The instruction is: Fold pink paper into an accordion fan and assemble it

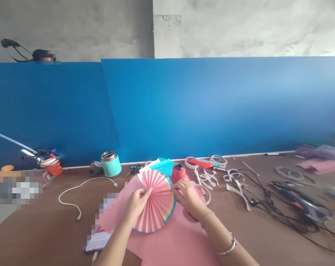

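A pink pleated paper fan (156,203), round with a coloured rim, lies over flat pink paper sheets (170,240) on the brown table. My left hand (138,203) pinches the fan's left side, fingers closed on the folds. My right hand (187,195) grips the fan's right edge, with bracelets on that wrist. A red thread spool (179,172) stands just behind the fan.
A teal jar (111,163), white cable (81,194), scissors (134,169), white tape strips and rings (212,177), and a glue gun (297,201) with black wires lie around. A phone (97,242) sits near left. Blue boards (212,107) stand behind.
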`<state>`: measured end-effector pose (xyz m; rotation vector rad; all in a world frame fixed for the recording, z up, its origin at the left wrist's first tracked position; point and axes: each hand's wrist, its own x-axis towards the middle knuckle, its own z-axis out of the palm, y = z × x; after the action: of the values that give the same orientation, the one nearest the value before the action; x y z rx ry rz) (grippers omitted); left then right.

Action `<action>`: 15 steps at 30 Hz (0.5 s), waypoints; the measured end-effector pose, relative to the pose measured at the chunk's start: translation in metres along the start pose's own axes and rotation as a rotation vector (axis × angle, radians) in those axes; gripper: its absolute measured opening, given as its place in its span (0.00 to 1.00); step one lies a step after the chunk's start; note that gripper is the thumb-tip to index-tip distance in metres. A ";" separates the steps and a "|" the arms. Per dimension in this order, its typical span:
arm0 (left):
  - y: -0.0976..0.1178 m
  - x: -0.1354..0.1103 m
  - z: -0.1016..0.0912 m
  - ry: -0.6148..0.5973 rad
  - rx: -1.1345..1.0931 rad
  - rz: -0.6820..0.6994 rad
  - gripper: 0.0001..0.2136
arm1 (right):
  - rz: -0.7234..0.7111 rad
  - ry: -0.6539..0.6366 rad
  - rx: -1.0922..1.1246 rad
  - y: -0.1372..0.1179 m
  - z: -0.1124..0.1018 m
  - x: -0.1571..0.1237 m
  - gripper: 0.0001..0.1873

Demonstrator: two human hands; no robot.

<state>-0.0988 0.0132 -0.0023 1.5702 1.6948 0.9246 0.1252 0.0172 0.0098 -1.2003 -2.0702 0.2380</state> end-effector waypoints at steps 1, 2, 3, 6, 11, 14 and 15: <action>0.000 0.000 0.000 -0.024 -0.071 0.001 0.23 | -0.005 0.004 0.011 0.000 0.000 0.000 0.09; 0.001 0.000 -0.001 -0.039 -0.138 0.001 0.23 | -0.006 0.005 0.026 0.000 0.000 0.000 0.09; 0.002 0.000 -0.002 -0.051 -0.200 -0.002 0.24 | -0.002 0.006 0.046 0.000 0.000 0.000 0.08; 0.007 -0.002 -0.006 -0.081 -0.340 -0.018 0.25 | 0.033 0.006 0.121 0.001 0.000 -0.001 0.08; 0.010 -0.004 -0.014 -0.116 -0.402 -0.030 0.25 | 0.073 0.005 0.168 0.000 0.001 -0.003 0.08; 0.013 -0.004 -0.015 -0.096 -0.378 -0.045 0.25 | 0.072 0.003 0.181 -0.001 0.001 -0.003 0.08; 0.014 -0.004 -0.015 -0.085 -0.366 -0.042 0.24 | 0.069 0.002 0.187 -0.002 0.001 -0.003 0.09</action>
<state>-0.1038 0.0088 0.0179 1.3059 1.4006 1.0618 0.1246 0.0135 0.0085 -1.1579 -1.9586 0.4519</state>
